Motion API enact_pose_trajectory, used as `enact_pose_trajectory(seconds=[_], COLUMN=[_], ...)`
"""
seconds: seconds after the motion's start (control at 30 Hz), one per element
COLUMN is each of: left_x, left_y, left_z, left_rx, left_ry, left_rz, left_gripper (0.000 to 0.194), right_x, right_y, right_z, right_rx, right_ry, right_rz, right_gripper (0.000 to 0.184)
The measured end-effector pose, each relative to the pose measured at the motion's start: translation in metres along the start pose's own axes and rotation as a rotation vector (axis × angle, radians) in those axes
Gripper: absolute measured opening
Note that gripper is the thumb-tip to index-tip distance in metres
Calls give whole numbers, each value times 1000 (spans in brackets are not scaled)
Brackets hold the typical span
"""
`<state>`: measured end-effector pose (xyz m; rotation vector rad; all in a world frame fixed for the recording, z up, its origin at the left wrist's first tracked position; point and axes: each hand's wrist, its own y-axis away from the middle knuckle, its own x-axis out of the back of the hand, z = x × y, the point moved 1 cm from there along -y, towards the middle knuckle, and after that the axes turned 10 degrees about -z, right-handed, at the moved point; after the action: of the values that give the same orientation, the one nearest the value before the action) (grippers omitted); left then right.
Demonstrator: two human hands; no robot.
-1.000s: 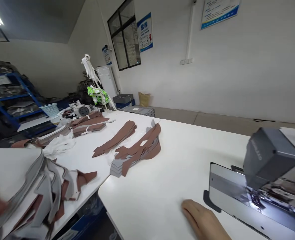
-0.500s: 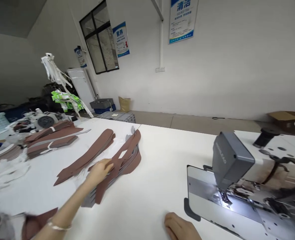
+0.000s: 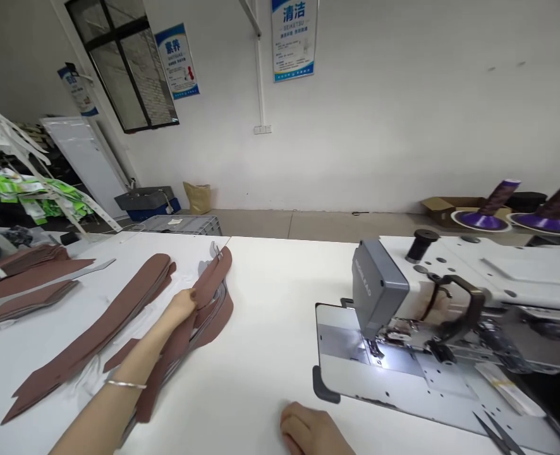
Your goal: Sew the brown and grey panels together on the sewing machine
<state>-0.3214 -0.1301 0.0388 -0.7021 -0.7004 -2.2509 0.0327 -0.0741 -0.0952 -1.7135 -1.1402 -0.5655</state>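
My left hand (image 3: 183, 304) reaches over a pile of curved brown fabric strips (image 3: 216, 287). Its fingers are closed at the edge of the top strip, and the fingertips are partly hidden. Grey layers show along the sides of this pile. Left of it lies another stack of long brown strips (image 3: 104, 316) with pointed ends. My right hand (image 3: 311, 430) rests on the white table (image 3: 246, 379) near the front edge, fingers curled in; whatever is inside them, if anything, is hidden. Just right of it stands a sewing machine (image 3: 379, 284) with its needle area lit.
Scissors (image 3: 498, 433) lie at the front right by the machine's plate. Purple thread cones (image 3: 481, 218) stand behind the machine. More brown bundles tied with white bands (image 3: 33, 303) lie at far left. Grey clips (image 3: 216, 251) stick up at the pile's far end.
The view has swung to the right, showing more of the machine, thread cones and scissors. My left hand stays at the brown pile, whose top strip now lies more along it. My right hand remains curled.
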Motion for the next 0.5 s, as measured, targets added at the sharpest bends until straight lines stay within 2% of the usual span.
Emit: enact_pose_trajectory(seconds=[0.07,0.13,0.17,0.23,0.3,0.37,0.4,0.43,0.5], left_x=[7,8,3,-18,-54,-95,-114,-129,-149], left_y=[10,29,42,75,111,146,162,175,191], left_z=[19,37,45,53,48,33,24,14,-2], left_rx=[-7,-46,-67,-92,-72,-25,2,14,7], left_ry=[159,297,392,661,904,975,970,949,861], left_rz=[-74,-152,-196,-315,-467,-709,-852,-961,-1061], left_gripper=[30,34,37,47,61,68,69,71,75], right_x=[11,27,35,51,63,70,71,71,69], right_y=[0,-3,-6,-16,-29,-40,-43,-45,-43], right_z=[-3,-4,-4,-1,4,11,15,19,25], right_rx=[-57,-204,-304,-489,-558,-473,-393,-295,-90], right_ry=[-54,-91,-99,-101,-84,-7,46,116,260], right_rz=[-55,-113,-138,-186,-216,-209,-206,-212,-248], right_gripper=[28,19,22,45,66,78,77,70,45])
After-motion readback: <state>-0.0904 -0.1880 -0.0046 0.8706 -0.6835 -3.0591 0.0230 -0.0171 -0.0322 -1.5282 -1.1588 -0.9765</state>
